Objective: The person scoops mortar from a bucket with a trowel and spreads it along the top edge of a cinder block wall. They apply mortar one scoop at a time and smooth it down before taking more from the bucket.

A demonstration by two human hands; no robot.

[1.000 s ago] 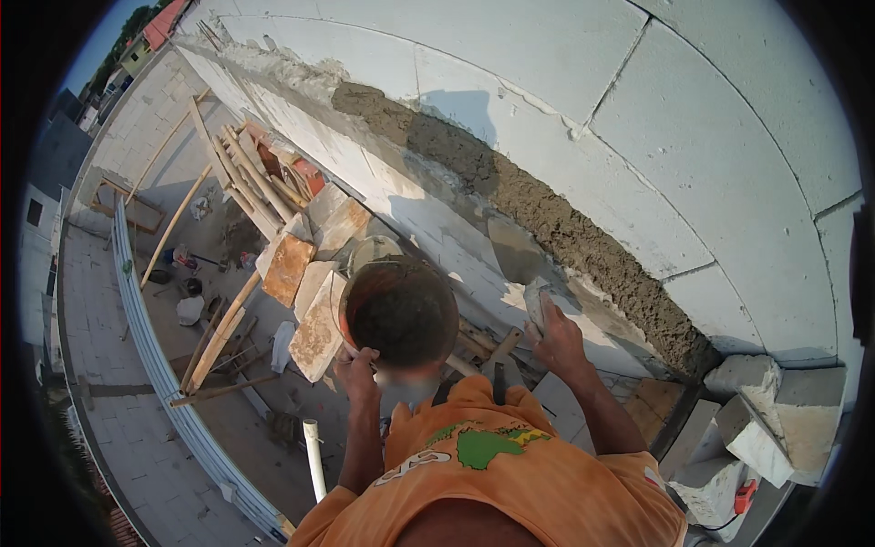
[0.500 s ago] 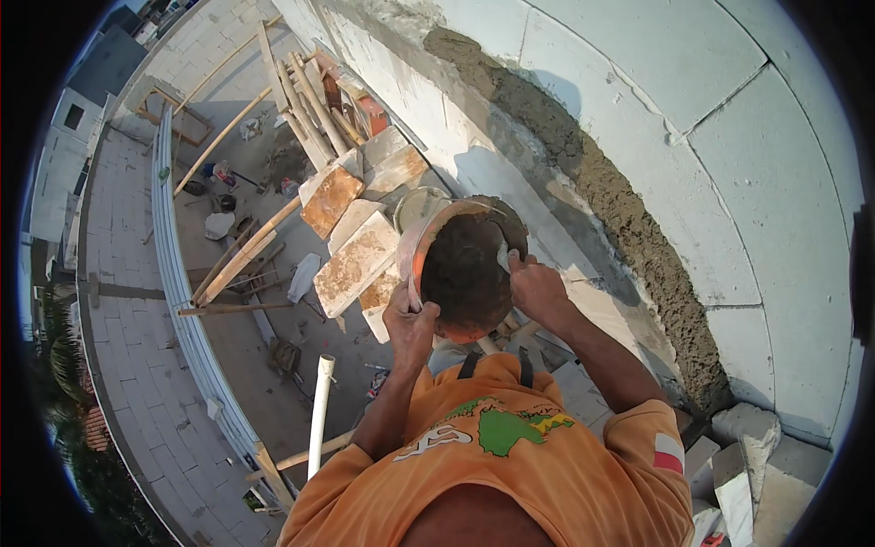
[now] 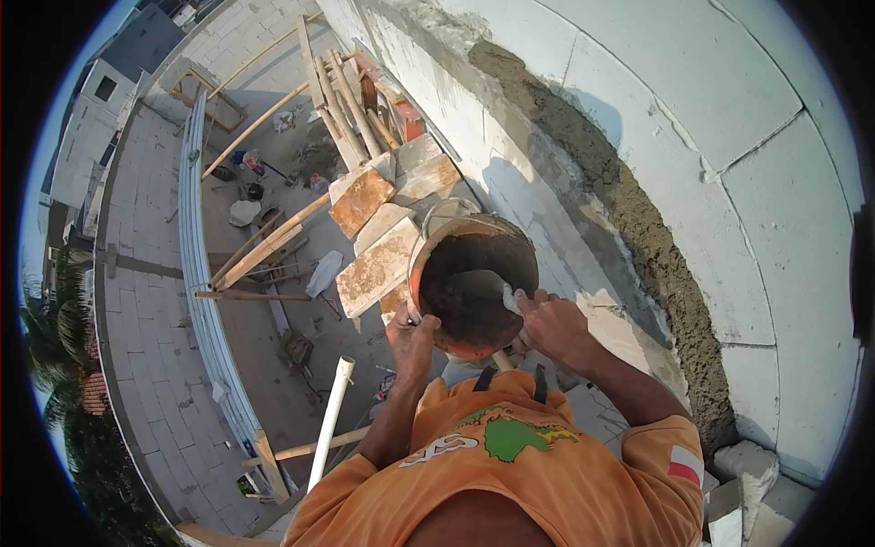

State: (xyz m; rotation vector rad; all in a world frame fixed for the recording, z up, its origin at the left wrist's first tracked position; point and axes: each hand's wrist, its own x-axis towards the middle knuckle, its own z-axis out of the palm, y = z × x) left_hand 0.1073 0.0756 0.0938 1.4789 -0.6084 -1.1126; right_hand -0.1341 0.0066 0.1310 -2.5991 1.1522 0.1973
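A round bucket [image 3: 415, 283] with dark wet mortar inside is before me, its mouth facing up toward me. My left hand [image 3: 410, 339] is closed on the near left side of its rim. Within the mouth a trowel [image 3: 476, 288] lies with its grey blade over the mortar. The fingers of my right hand [image 3: 554, 325] are wrapped round the trowel's pale handle at the bucket's right side. To the right, a thick band of wet mortar [image 3: 638, 219] runs along a ledge at the foot of the pale block wall [image 3: 674, 109].
Stained stone slabs [image 3: 375, 269] are stacked just left of the bucket. Bamboo poles [image 3: 351, 105] lie beyond them. A white pipe [image 3: 332, 419] stands near my left forearm. Broken blocks [image 3: 747, 469] lie at lower right. A lower floor with scattered items [image 3: 292, 351] drops away at left.
The trowel blade, earlier hidden in the mortar, now shows inside the bucket. The bucket's mouth faces me more fully. Both hands keep their grips; the whole view has shifted slightly.
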